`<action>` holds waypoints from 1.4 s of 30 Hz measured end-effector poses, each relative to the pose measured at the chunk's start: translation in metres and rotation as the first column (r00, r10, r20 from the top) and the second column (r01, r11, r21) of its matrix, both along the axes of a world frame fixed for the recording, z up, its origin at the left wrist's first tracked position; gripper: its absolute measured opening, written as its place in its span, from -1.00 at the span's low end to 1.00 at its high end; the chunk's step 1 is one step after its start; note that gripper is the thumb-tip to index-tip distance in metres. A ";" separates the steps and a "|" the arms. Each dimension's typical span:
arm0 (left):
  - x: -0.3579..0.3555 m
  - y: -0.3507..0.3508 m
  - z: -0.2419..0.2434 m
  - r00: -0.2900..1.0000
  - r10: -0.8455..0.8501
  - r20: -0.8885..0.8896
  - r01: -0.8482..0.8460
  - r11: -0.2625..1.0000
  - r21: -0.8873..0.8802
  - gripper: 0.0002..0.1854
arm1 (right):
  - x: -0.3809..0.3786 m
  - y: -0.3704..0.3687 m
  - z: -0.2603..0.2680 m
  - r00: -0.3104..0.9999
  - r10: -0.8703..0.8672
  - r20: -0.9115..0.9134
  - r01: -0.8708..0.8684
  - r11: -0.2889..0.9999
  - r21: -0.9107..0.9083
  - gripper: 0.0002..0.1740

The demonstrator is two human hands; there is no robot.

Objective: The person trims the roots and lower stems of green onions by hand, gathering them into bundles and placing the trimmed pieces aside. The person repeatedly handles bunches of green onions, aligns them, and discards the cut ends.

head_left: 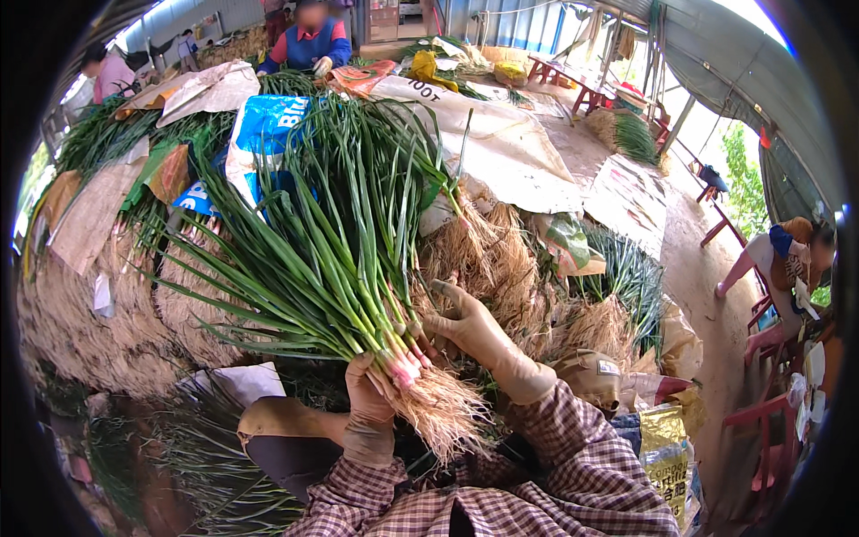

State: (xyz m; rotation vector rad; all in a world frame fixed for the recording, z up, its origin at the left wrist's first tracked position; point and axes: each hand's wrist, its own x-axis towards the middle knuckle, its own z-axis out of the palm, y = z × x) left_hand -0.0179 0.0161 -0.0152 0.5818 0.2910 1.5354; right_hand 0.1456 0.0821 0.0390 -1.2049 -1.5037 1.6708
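Observation:
My left hand (370,397), in a thin glove, is wrapped around the lower stems of a bunch of green garlic plants (349,302). Its long green leaves fan out up and to the left. Pinkish stem bases (404,366) show just above my grip, and pale, tangled roots (443,409) hang toward my lap. My right hand (480,335), gloved too, is at the right side of the stems with thumb and forefinger spread. Some of its fingers are hidden behind the stems; I cannot tell whether they touch them. Beyond it are roots of stacked plants (496,262).
A large root-out stack (100,329) stands at left, under sacks and a blue-and-white bag (268,134). A white woven sheet (483,141) covers more plants ahead. A fertilizer bag (664,456) lies at my right. Co-workers sit across the pile (312,40) and at far right (782,275).

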 end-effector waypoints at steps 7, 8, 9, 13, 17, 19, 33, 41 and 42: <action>-0.001 -0.019 -0.006 0.995 0.028 0.093 -0.009 0.979 -0.203 -0.39 | 0.001 0.020 -0.034 0.931 -0.351 0.097 0.271 0.845 0.461 -0.94; -0.004 -0.019 -0.007 0.994 -0.013 0.108 0.028 0.990 -0.138 -0.41 | 0.002 0.024 -0.040 0.925 -0.381 0.001 0.357 0.868 0.344 -0.92; -0.003 -0.022 -0.003 0.985 -0.022 0.172 0.041 0.993 -0.110 -0.43 | 0.002 0.026 -0.042 0.902 -0.424 -0.087 0.432 0.875 0.216 -0.89; -0.007 -0.028 0.000 0.944 -0.054 0.325 0.099 0.987 -0.125 -0.45 | -0.009 0.022 -0.016 0.800 -0.388 -0.457 0.415 0.909 -0.045 -0.74; -0.009 -0.028 -0.004 0.885 -0.130 0.448 0.167 0.985 -0.045 -0.46 | -0.036 0.010 -0.036 0.631 -0.144 -0.762 -0.084 0.964 -0.252 -0.32; -0.011 -0.030 -0.005 0.876 -0.134 0.463 0.180 0.982 -0.055 -0.46 | -0.043 0.003 -0.044 0.719 -0.050 -0.693 -0.134 0.969 -0.209 -0.31; -0.011 -0.035 -0.027 0.990 -0.065 0.125 0.090 0.974 -0.206 -0.46 | -0.033 0.024 0.010 0.966 -0.244 0.089 0.112 0.700 0.705 -0.89; -0.011 -0.038 -0.048 0.975 -0.205 0.080 0.220 0.920 -0.323 -0.28 | -0.130 0.055 0.065 0.977 -0.057 0.207 -0.137 0.579 0.804 -0.84; -0.015 -0.035 -0.068 0.967 -0.239 0.090 0.255 0.903 -0.345 -0.28 | -0.124 0.049 0.064 0.966 0.097 0.242 -0.253 0.574 0.779 -0.86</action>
